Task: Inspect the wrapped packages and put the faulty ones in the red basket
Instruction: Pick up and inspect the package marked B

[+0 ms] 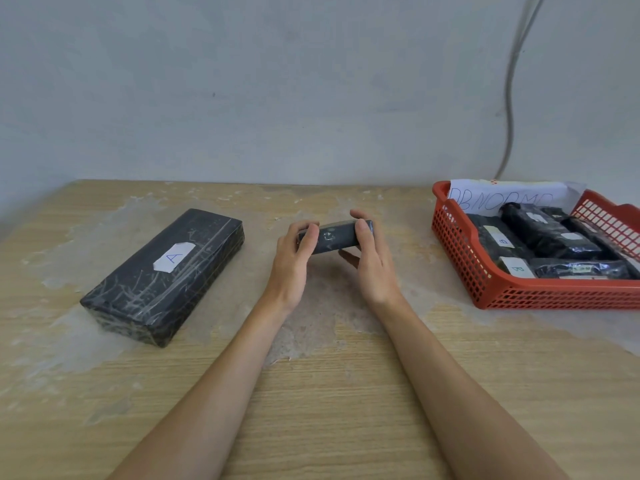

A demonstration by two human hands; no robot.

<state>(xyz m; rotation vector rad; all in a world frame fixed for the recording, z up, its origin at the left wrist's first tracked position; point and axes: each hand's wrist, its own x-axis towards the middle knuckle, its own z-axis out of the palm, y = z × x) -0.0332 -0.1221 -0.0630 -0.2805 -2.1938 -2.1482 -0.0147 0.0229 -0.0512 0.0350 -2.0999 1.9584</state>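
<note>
The left forearm (221, 375) and the right forearm (450, 375), both bare, reach forward from the lower edge of the view and draw closer together toward the wrists. The left hand (294, 261) and the right hand (374, 268) face each other, palms turned inward. Each grips one end of a small wrapped package (334, 237) held level between them. Both thumbs press on its near face, while the fingers curl over the top to the far side. One right finger shows beneath it. Both wrists are nearly straight.
</note>
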